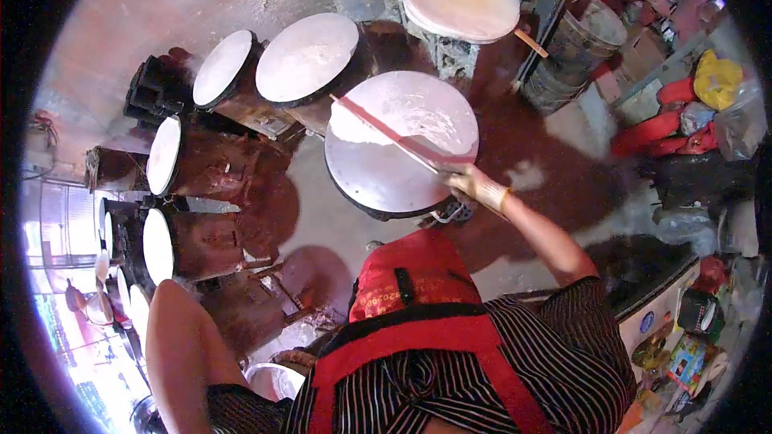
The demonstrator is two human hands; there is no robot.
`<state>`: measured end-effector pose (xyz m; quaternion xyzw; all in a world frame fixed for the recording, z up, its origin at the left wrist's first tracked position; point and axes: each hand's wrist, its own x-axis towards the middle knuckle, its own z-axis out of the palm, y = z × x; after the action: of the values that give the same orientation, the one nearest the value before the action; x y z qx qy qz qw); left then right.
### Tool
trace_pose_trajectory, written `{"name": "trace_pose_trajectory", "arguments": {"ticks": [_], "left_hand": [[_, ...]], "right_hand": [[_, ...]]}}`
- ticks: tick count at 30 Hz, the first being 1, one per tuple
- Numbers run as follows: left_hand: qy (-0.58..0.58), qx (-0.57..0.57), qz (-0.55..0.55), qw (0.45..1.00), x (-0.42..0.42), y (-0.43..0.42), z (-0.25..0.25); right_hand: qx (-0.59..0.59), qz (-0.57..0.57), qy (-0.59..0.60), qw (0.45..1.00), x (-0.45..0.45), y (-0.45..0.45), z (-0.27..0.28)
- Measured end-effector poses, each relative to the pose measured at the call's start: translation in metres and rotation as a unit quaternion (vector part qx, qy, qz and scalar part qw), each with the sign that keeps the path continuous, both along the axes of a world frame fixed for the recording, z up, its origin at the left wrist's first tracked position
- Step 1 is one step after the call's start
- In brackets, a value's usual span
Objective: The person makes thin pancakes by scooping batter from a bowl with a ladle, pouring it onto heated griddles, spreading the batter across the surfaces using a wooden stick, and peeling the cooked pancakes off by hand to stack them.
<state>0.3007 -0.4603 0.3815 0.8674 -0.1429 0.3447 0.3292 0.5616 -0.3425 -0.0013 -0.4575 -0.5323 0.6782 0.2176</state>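
Observation:
My right hand (474, 182), in a pale glove, is closed around one end of a long, thin wooden spreader (374, 123). The spreader reaches left across a large round griddle (362, 173) in front of me. White batter (430, 112) covers the griddle's far part in an uneven layer, while its near part shows bare grey metal. A metal handle (450, 213) sticks out from the griddle's near edge, just below my right hand. At the left, my bent left arm (181, 329) is visible, but the hand is out of view.
More round-topped drum stoves stand in an arc, including ones at the back (307, 56) and left (158, 245). A stack of flat round sheets (462, 2) rests on a stand behind the griddle. A white bucket (277, 379) is near my left side; bags (716, 80) lie at the right.

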Motion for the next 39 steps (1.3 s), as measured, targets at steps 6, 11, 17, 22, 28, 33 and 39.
{"name": "trace_pose_trajectory", "arguments": {"ticks": [6, 11, 17, 22, 28, 33, 39], "left_hand": [[0.014, -0.013, 0.013, 1.000, 0.011, 0.011, 0.001], [0.025, -0.020, 0.000, 0.999, 0.016, 0.016, 0.004], [0.029, -0.023, -0.054, 0.998, 0.006, 0.011, 0.004], [0.029, -0.014, -0.118, 0.992, -0.035, -0.008, 0.000], [0.008, -0.014, -0.181, 0.983, -0.144, -0.025, -0.019], [-0.016, -0.009, -0.193, 0.981, -0.243, -0.031, -0.029], [-0.030, -0.016, -0.140, 0.990, -0.341, -0.032, -0.043]], "right_hand": [[-0.046, -0.044, -0.009, 0.998, 0.050, 0.017, -0.024], [-0.022, 0.001, 0.072, 0.997, 0.017, -0.011, -0.006], [-0.058, -0.155, 0.045, 0.985, 0.061, -0.134, -0.036], [0.102, -0.423, 0.086, 0.896, -0.038, -0.141, -0.060], [0.100, -0.236, -0.024, 0.966, -0.136, -0.236, -0.054], [0.193, -0.383, -0.086, 0.899, -0.235, -0.294, -0.063], [0.157, -0.441, -0.101, 0.878, -0.430, -0.098, -0.105]]}}
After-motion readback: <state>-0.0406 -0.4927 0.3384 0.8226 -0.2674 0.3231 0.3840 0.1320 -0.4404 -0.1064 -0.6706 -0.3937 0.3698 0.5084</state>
